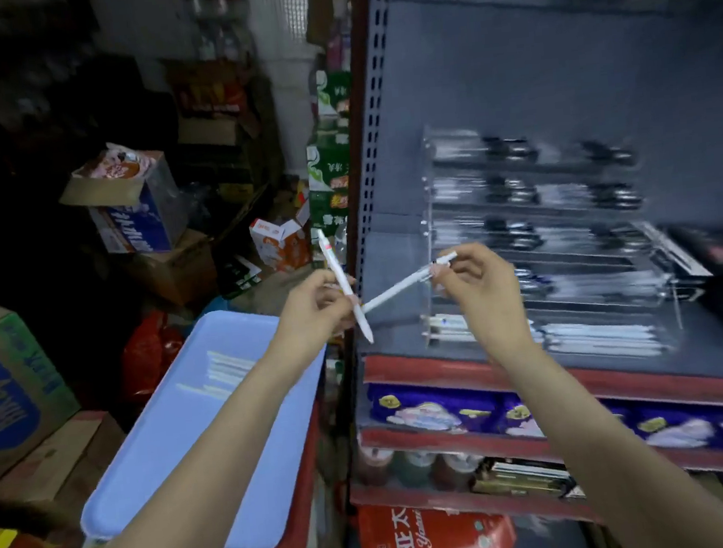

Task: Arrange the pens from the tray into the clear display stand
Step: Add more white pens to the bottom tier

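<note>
Tray (155, 448) at left with pens (223, 373) in it, display stand (545, 229) on shelf (403, 358) at right

A grey metal shelf unit (509, 83) with red-edged boards carries purple packets (430, 408) on its lower board. Left of it, cardboard boxes (164, 266) stand stacked, with green cartons (328, 179) behind and a red bag (147, 356) low down. A red sack (429, 541) lies at the bottom.

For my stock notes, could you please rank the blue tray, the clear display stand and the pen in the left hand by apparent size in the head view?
1. Blue tray and clear display stand: too alike to rank; the tray sits nearer the camera.
2. Pen in the left hand: clearly smallest.
</note>
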A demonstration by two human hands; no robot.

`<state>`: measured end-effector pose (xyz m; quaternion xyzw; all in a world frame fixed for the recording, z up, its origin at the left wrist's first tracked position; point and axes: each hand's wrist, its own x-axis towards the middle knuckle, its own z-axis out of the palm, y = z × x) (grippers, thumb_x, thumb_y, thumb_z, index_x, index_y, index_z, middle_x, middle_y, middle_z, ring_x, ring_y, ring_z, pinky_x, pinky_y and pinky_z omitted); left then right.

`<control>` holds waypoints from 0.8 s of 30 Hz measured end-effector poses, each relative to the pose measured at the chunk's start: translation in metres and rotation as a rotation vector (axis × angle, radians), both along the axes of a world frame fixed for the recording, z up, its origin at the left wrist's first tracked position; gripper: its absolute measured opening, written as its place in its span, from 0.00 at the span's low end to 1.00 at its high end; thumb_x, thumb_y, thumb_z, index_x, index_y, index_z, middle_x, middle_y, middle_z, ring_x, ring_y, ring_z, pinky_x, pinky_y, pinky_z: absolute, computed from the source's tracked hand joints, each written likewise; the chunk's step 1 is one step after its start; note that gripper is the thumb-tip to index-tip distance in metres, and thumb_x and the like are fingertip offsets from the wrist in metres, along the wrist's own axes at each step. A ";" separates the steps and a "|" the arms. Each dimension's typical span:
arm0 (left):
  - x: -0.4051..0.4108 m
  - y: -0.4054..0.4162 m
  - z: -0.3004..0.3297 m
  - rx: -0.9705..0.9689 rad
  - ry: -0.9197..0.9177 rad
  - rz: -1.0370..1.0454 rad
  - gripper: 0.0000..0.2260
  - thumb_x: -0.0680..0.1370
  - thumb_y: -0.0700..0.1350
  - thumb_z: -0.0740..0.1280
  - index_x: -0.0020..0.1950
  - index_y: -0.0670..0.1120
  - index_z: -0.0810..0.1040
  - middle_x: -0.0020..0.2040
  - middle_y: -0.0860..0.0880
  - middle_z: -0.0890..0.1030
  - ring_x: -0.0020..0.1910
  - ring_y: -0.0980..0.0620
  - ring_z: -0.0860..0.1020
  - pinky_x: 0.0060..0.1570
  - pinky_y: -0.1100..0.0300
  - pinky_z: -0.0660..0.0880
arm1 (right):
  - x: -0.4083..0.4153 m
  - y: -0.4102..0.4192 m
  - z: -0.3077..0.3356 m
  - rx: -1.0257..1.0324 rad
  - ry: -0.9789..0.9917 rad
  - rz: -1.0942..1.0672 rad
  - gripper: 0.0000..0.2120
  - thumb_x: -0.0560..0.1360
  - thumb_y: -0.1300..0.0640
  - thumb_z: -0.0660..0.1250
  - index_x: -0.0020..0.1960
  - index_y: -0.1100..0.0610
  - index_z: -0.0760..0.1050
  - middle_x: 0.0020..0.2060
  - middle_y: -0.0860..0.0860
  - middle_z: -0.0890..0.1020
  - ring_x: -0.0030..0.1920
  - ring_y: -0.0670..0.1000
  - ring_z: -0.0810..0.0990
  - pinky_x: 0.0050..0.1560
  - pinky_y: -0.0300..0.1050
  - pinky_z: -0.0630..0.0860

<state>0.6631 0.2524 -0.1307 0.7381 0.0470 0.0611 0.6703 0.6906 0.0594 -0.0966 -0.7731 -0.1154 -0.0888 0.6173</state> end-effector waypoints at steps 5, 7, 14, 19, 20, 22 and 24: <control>0.015 -0.056 0.020 -0.010 -0.013 -0.017 0.06 0.76 0.34 0.66 0.49 0.45 0.74 0.46 0.41 0.78 0.41 0.48 0.81 0.39 0.62 0.80 | 0.013 -0.050 0.028 0.211 -0.020 -0.001 0.09 0.75 0.67 0.65 0.44 0.53 0.76 0.36 0.47 0.80 0.37 0.41 0.80 0.40 0.37 0.79; 0.017 -0.070 0.023 -0.028 -0.021 0.008 0.07 0.76 0.34 0.66 0.51 0.41 0.72 0.43 0.44 0.78 0.37 0.50 0.81 0.38 0.61 0.81 | 0.018 -0.065 0.034 0.101 -0.088 -0.002 0.09 0.76 0.65 0.65 0.50 0.53 0.78 0.39 0.48 0.79 0.41 0.44 0.80 0.43 0.35 0.78; 0.013 -0.093 0.021 -0.011 -0.017 0.059 0.06 0.75 0.35 0.67 0.49 0.42 0.72 0.40 0.47 0.77 0.36 0.52 0.81 0.41 0.59 0.81 | 0.046 -0.080 0.012 -0.817 -0.280 0.122 0.10 0.73 0.60 0.69 0.54 0.57 0.80 0.47 0.53 0.82 0.46 0.51 0.79 0.53 0.41 0.75; 0.008 -0.087 0.019 -0.014 -0.003 0.097 0.09 0.74 0.34 0.68 0.53 0.38 0.72 0.42 0.45 0.78 0.39 0.49 0.80 0.39 0.61 0.81 | 0.052 -0.065 -0.008 -1.009 -0.351 0.182 0.10 0.75 0.60 0.66 0.55 0.57 0.81 0.51 0.54 0.82 0.55 0.55 0.77 0.56 0.50 0.74; 0.006 -0.086 0.018 -0.014 -0.001 0.097 0.10 0.74 0.34 0.68 0.53 0.37 0.72 0.42 0.44 0.78 0.39 0.50 0.80 0.38 0.62 0.81 | 0.052 -0.063 -0.010 -1.052 -0.378 0.176 0.09 0.76 0.60 0.65 0.55 0.57 0.80 0.50 0.54 0.81 0.54 0.55 0.77 0.54 0.50 0.75; 0.004 -0.083 0.016 -0.010 0.003 0.088 0.10 0.74 0.35 0.69 0.52 0.37 0.72 0.42 0.44 0.79 0.40 0.50 0.80 0.38 0.63 0.81 | 0.053 -0.060 -0.016 -1.158 -0.420 0.183 0.09 0.77 0.59 0.63 0.54 0.56 0.79 0.49 0.54 0.81 0.53 0.56 0.78 0.51 0.50 0.76; 0.003 -0.081 0.014 -0.020 0.016 0.079 0.09 0.74 0.35 0.69 0.50 0.38 0.72 0.42 0.44 0.79 0.38 0.51 0.81 0.39 0.62 0.81 | 0.053 -0.059 -0.025 -1.246 -0.413 0.192 0.08 0.77 0.60 0.62 0.53 0.56 0.78 0.48 0.54 0.81 0.52 0.58 0.78 0.49 0.50 0.77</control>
